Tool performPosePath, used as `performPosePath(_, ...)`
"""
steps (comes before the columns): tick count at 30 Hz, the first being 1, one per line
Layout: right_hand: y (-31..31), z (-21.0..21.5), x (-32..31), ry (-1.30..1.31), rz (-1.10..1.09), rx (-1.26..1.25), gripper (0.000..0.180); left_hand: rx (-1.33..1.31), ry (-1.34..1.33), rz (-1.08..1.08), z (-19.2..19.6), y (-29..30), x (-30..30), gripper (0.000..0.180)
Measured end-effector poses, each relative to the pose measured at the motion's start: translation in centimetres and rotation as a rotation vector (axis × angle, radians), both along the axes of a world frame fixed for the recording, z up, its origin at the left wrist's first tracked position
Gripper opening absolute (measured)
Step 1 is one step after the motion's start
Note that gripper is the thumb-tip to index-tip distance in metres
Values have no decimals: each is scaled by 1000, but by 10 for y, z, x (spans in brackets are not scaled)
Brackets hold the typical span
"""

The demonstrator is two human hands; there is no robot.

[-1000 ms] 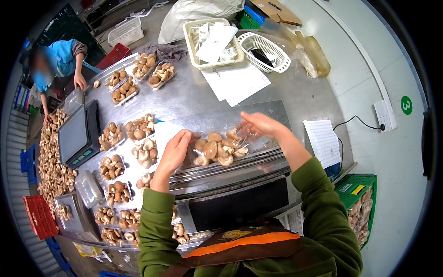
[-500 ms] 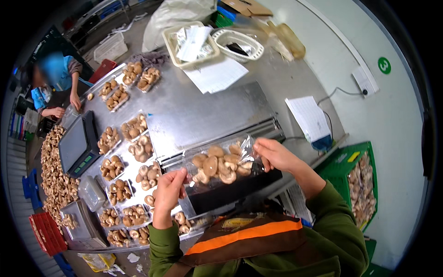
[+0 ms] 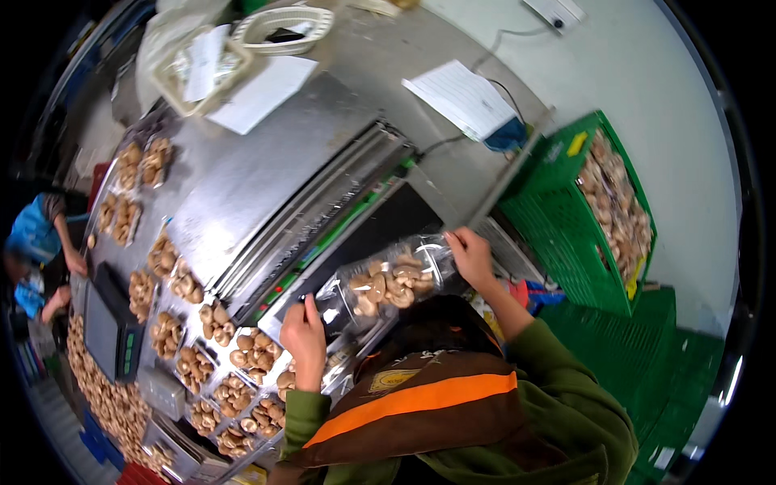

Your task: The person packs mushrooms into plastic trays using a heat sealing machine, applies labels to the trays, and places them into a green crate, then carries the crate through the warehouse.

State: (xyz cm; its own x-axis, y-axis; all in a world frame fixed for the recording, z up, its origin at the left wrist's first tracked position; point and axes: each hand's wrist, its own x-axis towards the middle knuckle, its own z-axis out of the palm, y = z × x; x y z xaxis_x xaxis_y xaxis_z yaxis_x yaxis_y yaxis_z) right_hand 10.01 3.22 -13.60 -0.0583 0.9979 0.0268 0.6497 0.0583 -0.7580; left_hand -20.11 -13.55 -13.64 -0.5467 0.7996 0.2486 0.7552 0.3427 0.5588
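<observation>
A clear-film pack of brown mushrooms (image 3: 396,284) is stretched between my two hands, in front of my body. My left hand (image 3: 305,335) grips the film at one end, thumb up. At the far right end, my right hand (image 3: 473,255) pinches the other end of the film. The pack hangs over the near side of a film-wrapping machine (image 3: 311,218), which has metal rollers, a green strip and a black plate (image 3: 396,212). Several open trays of mushrooms (image 3: 257,354) stand left of my left hand.
A green crate (image 3: 558,214) holding packed mushrooms stands at right, with more green crates (image 3: 622,347) below. Left are a scale (image 3: 111,323), loose mushrooms (image 3: 101,396) and a co-worker's hands (image 3: 69,275). Papers (image 3: 469,97) and a white basket (image 3: 283,26) lie farther back.
My view has turned right, so the table slides left and more of the green crates shows. The wrapped mushroom pack has come closer to my body, still held by both hands.
</observation>
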Motion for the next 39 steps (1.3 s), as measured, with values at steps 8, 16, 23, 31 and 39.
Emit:
performPosePath(8,-63,-27,16,1504,414,-1286,42,40,-1172,-254,-5,77,94,18)
performPosePath(16,-66,83,224,299,14,-542,35,-732,-1876,-354,191,109,337,29)
performPosePath(23,-140,229,375,-37,205,201,103,-1302,-1170,-1579,200,149,474,51)
performPosePath(31,-190,235,473,-252,-384,238,116,-1397,-1423,-1888,206,175,648,45)
performPosePath(39,-156,161,560,-183,-1345,230,100,82,152,-2465,125,256,844,32)
